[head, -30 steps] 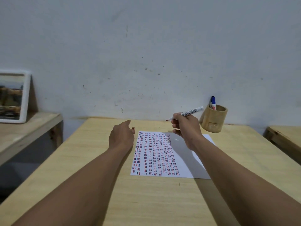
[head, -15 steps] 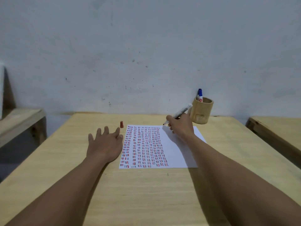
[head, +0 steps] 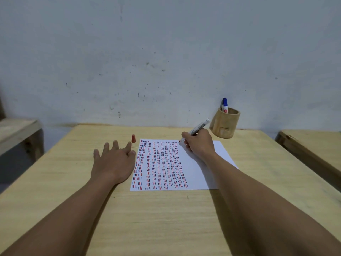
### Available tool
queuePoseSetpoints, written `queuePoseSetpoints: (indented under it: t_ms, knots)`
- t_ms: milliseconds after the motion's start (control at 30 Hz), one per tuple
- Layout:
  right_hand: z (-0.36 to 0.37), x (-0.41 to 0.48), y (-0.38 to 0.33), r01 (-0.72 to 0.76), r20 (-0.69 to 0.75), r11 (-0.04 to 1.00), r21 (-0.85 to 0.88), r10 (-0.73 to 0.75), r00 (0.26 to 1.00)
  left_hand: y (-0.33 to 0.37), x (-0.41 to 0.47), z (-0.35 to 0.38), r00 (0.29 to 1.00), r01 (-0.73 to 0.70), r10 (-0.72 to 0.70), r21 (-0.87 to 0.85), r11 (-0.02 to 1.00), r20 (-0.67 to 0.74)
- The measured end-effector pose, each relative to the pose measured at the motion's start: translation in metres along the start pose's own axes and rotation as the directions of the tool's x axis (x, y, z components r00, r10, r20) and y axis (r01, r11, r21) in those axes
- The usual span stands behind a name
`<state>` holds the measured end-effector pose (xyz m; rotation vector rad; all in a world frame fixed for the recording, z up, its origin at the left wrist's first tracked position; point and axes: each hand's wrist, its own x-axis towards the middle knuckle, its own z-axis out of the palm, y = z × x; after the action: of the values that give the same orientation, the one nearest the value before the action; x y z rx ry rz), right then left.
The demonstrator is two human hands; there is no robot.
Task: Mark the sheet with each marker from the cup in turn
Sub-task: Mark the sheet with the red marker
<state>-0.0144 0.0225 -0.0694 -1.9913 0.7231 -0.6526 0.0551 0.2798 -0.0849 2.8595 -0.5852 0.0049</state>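
At the far left a low wooden shelf (head: 18,130) stands apart from the wooden table (head: 166,218), clear of the work. On the table the left hand (head: 114,163) lies flat with fingers spread and empty, just beside the left edge of the sheet (head: 199,174); it may be touching that edge to steady the paper, though the contact is hard to make out. Just beyond its fingertips the red cap (head: 133,138) stands upright near the sheet's far left corner, likely parked there within reach for recapping. The sheet itself sits mid-table, its left part filled with columns of short red and dark dashes, its right part blank. The right hand (head: 199,145) grips the red marker (head: 195,130) in a writing hold, barrel slanting up toward the cup, tip at the top of the sheet where the marked columns end, which suggests a new column is about to begin. Right of it the wooden cup (head: 225,124) stands by the wall (head: 166,52), holding a blue marker (head: 225,107) and what looks like a darker one behind. Another wooden surface (head: 310,145) lies at the far right. Nothing blocks the path between sheet and cup.
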Motion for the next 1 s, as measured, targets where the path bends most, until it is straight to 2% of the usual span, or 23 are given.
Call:
queuePoseSetpoints:
  t_ms: [700,800,900,1000]
  knots:
    - [-0.002,-0.002,-0.001,0.000,0.015,1.000,-0.014,0.000,1.000,0.001,-0.001,-0.002,1.000,0.011,-0.011,-0.029,1.000,0.003]
    - [-0.004,-0.003,-0.006,-0.015,-0.009,0.999,0.049,0.015,1.000,0.004,0.001,-0.004,0.997,0.045,-0.048,-0.061,0.997,-0.057]
    - [-0.007,0.000,-0.011,-0.026,-0.035,0.988,0.155,0.032,0.999,0.007,0.010,-0.013,0.977,0.065,-0.102,-0.194,0.979,-0.186]
    - [-0.010,0.003,-0.015,-0.047,-0.020,0.972,0.231,0.053,0.998,0.006,0.026,-0.019,0.980,-0.057,0.008,-0.240,0.969,-0.200]
